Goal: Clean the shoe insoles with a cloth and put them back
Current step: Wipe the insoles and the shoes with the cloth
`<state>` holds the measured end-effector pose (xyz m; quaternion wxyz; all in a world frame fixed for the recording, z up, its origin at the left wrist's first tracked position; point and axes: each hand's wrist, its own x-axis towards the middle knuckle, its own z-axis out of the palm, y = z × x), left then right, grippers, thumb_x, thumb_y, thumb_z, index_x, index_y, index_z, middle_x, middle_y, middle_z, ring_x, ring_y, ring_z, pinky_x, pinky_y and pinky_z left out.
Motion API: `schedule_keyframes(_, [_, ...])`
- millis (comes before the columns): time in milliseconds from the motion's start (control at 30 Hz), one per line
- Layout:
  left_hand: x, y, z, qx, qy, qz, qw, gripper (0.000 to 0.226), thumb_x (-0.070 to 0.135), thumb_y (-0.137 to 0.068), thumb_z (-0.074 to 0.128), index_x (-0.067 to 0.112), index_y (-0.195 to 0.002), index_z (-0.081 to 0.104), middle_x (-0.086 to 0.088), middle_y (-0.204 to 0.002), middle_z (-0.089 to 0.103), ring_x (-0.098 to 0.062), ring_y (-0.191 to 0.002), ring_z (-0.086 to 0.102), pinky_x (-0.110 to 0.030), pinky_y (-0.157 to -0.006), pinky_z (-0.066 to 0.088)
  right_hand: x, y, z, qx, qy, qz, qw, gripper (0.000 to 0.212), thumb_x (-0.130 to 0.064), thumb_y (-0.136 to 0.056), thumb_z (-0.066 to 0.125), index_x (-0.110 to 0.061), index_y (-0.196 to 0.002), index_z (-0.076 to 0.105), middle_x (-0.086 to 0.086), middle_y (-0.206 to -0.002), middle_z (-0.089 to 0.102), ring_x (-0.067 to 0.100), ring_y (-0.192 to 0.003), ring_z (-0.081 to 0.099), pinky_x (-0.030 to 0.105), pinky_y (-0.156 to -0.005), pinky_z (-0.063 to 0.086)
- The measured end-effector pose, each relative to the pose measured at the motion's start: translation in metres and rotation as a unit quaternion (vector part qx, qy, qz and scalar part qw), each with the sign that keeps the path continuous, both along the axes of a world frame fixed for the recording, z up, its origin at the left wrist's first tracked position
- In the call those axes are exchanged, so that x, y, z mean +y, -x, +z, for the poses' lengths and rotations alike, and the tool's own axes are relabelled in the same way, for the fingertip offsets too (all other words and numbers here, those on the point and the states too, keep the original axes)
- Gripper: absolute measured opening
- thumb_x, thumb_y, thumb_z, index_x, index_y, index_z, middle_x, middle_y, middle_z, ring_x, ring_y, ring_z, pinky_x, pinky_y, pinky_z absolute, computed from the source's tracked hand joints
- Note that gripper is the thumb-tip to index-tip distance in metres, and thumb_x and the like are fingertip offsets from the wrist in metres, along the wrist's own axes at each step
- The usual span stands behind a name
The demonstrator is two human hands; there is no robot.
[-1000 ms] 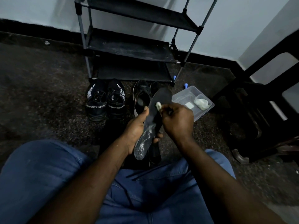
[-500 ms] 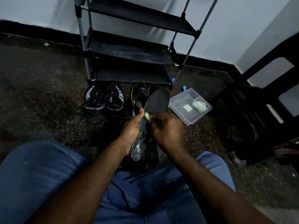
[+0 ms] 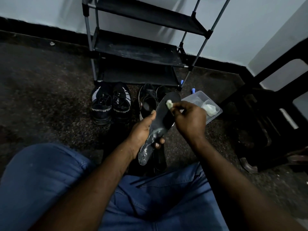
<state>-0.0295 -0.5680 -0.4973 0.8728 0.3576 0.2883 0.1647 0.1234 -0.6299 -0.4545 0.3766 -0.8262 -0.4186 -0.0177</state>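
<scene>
A dark insole (image 3: pixel 160 117) with a worn, whitish heel end is held up over the floor. My left hand (image 3: pixel 144 133) grips it near the heel, thumb on top and fingers under it. My right hand (image 3: pixel 189 120) pinches a small pale cloth (image 3: pixel 169 103) and presses it against the insole's toe half. Behind the insole stands a dark pair of shoes (image 3: pixel 150 100), open at the top. Another dark shoe or insole lies on the floor right under the held insole, mostly hidden.
A pair of black sport sneakers (image 3: pixel 110 104) sits left of the dark shoes, in front of a black shoe rack (image 3: pixel 138 49). A clear plastic tub (image 3: pixel 215 114) holding a pale wad lies at the right, next to a black chair (image 3: pixel 266 117). My blue-jeaned knees fill the foreground.
My right hand moved the cloth up the insole from its middle towards the toe end. My left hand kept its hold on the insole.
</scene>
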Motion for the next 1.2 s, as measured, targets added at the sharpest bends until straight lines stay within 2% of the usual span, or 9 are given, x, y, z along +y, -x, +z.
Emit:
schedule_keyframes(300, [0.004, 0.000, -0.005, -0.050, 0.029, -0.015, 0.998, 0.049, 0.056, -0.098, 0.047, 0.010, -0.105, 0.062, -0.008, -0.063, 0.056, -0.017, -0.044, 0.050, -0.018, -0.037, 0.031, 0.004, -0.002, -0.006, -0.046, 0.006, -0.029, 0.999, 0.019, -0.045, -0.091, 0.068, -0.031, -0.100, 0.077, -0.008, -0.085, 0.076, 0.012, -0.069, 0.069, 0.036, -0.067, 0.060])
schedule_keyframes(433, [0.003, 0.003, -0.006, -0.067, 0.044, -0.014, 0.997, 0.042, 0.052, -0.096, 0.046, 0.014, -0.101, 0.063, -0.004, -0.060, 0.055, -0.016, -0.043, 0.047, -0.017, -0.038, 0.027, -0.004, 0.024, -0.010, -0.120, 0.042, 0.076, 0.989, 0.018, -0.031, -0.087, 0.070, -0.032, -0.104, 0.078, -0.002, -0.088, 0.075, 0.018, -0.076, 0.067, 0.030, -0.070, 0.055])
schedule_keyframes(567, [0.001, 0.001, -0.004, -0.070, 0.035, -0.010, 0.997, 0.045, 0.054, -0.097, 0.048, 0.013, -0.105, 0.063, -0.007, -0.062, 0.053, -0.016, -0.043, 0.048, -0.016, -0.037, 0.030, 0.003, 0.004, -0.008, -0.056, 0.011, -0.036, 0.998, 0.018, -0.041, -0.090, 0.067, -0.036, -0.105, 0.075, -0.008, -0.088, 0.074, 0.011, -0.069, 0.066, 0.034, -0.068, 0.058])
schedule_keyframes(733, [0.000, 0.002, -0.004, -0.055, 0.047, -0.012, 0.997, 0.043, 0.051, -0.098, 0.043, 0.013, -0.099, 0.064, -0.005, -0.059, 0.056, -0.015, -0.040, 0.047, -0.015, -0.036, 0.028, -0.006, 0.023, -0.008, -0.119, 0.041, 0.053, 0.991, 0.015, -0.031, -0.087, 0.071, -0.031, -0.101, 0.076, -0.002, -0.087, 0.072, 0.015, -0.073, 0.064, 0.027, -0.068, 0.052])
schedule_keyframes(833, [-0.001, 0.000, -0.005, -0.040, 0.041, -0.008, 0.998, 0.046, 0.051, -0.102, 0.042, 0.010, -0.100, 0.062, -0.007, -0.058, 0.056, -0.017, -0.041, 0.050, -0.016, -0.035, 0.031, 0.001, 0.000, -0.009, -0.041, 0.030, -0.056, 0.997, 0.017, -0.040, -0.088, 0.067, -0.032, -0.102, 0.073, -0.007, -0.087, 0.074, 0.012, -0.069, 0.067, 0.032, -0.068, 0.058])
schedule_keyframes(933, [-0.001, 0.001, -0.012, -0.029, 0.046, 0.008, 0.998, 0.045, 0.051, -0.104, 0.042, 0.014, -0.100, 0.067, -0.007, -0.061, 0.059, -0.018, -0.041, 0.054, -0.015, -0.036, 0.033, -0.006, 0.031, -0.019, -0.054, 0.064, 0.041, 0.996, 0.015, -0.030, -0.086, 0.070, -0.030, -0.100, 0.074, -0.003, -0.088, 0.073, 0.016, -0.074, 0.066, 0.034, -0.070, 0.058])
schedule_keyframes(1033, [0.001, -0.002, -0.011, -0.059, 0.067, 0.045, 0.995, 0.055, 0.055, -0.102, 0.049, 0.008, -0.118, 0.073, -0.019, -0.109, 0.074, -0.028, -0.087, 0.076, -0.031, -0.070, 0.061, -0.020, 0.061, -0.017, -0.045, 0.035, 0.114, 0.992, 0.013, -0.023, -0.081, 0.073, -0.027, -0.093, 0.078, 0.000, -0.082, 0.074, 0.018, -0.073, 0.066, 0.027, -0.067, 0.053])
schedule_keyframes(1100, [-0.001, -0.003, -0.004, -0.073, 0.091, 0.051, 0.992, 0.061, 0.056, -0.102, 0.045, 0.007, -0.122, 0.074, -0.020, -0.125, 0.070, -0.029, -0.108, 0.071, -0.038, -0.091, 0.059, -0.020, 0.058, -0.018, 0.040, 0.009, 0.101, 0.994, 0.007, -0.022, -0.084, 0.076, -0.027, -0.088, 0.079, -0.008, -0.082, 0.076, 0.008, -0.070, 0.068, 0.023, -0.068, 0.054])
schedule_keyframes(1200, [-0.001, -0.002, -0.004, -0.102, 0.140, 0.041, 0.984, 0.062, 0.055, -0.103, 0.041, 0.007, -0.110, 0.079, -0.017, -0.113, 0.074, -0.027, -0.097, 0.074, -0.036, -0.081, 0.062, -0.027, 0.054, -0.018, 0.255, -0.041, 0.070, 0.964, 0.010, -0.014, -0.088, 0.077, -0.023, -0.084, 0.077, -0.007, -0.078, 0.075, 0.018, -0.066, 0.073, 0.046, -0.064, 0.063])
